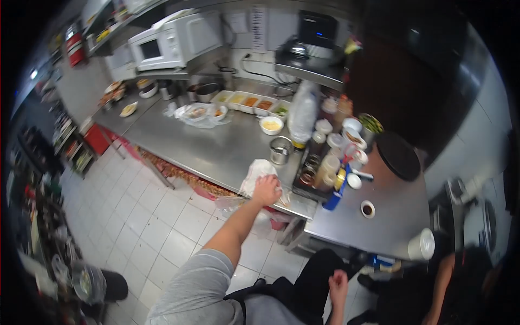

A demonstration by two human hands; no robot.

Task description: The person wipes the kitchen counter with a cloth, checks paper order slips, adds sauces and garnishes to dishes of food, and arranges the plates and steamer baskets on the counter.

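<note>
My left hand [266,189] reaches out over the front edge of the steel counter and presses down on a crumpled white cloth [254,176], its fingers bent over the cloth. Just beyond the cloth stands a steel pot [281,150]. My right hand [338,281] hangs low near my body with its fingers curled in, and I see nothing in it. Past the pot sits a white bowl [271,125] of yellowish food.
A steel counter [179,143] carries trays of toppings [249,103] at its back. Squeeze bottles and jars crowd a dark tray [317,187]. A small sauce bowl [368,209] and a white cup [421,244] stand right. Another person's arm [445,284] shows lower right.
</note>
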